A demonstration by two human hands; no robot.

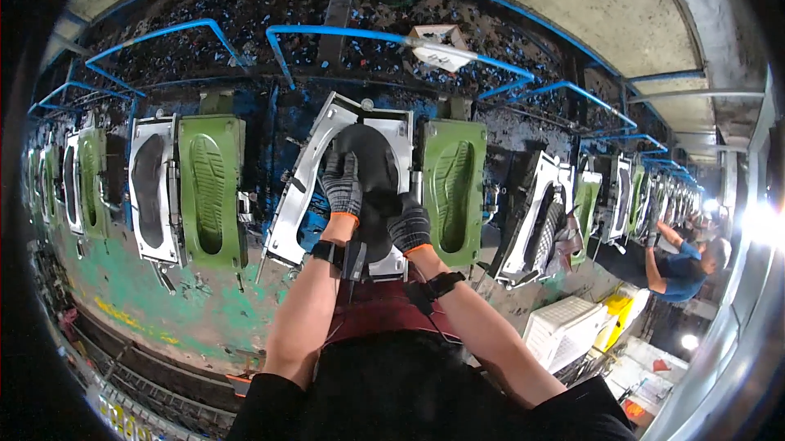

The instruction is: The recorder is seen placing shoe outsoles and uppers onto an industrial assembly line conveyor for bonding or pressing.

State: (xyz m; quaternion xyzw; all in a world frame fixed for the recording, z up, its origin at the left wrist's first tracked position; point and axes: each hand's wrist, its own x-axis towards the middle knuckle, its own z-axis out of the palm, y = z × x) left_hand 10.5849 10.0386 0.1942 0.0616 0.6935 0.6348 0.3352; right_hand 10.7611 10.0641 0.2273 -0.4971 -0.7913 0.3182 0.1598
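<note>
Likely needs even pressure on black shoe piece (376, 161) beneath left hand (342, 185), fingers outstretched, and right hand (408, 225), fingers curled; grips unclear.

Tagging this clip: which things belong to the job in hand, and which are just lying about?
Job in hand:
Left hand and right hand, both on the black shoe-shaped piece
Silver frame beneath it
Green mould beside it, probably

Lying about, apparently:
Pale box behind the blue rail
White crate, lower right

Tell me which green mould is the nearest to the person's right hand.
The green mould immediately to the right of the right hand; the other green moulds stand clearly farther off.
</note>
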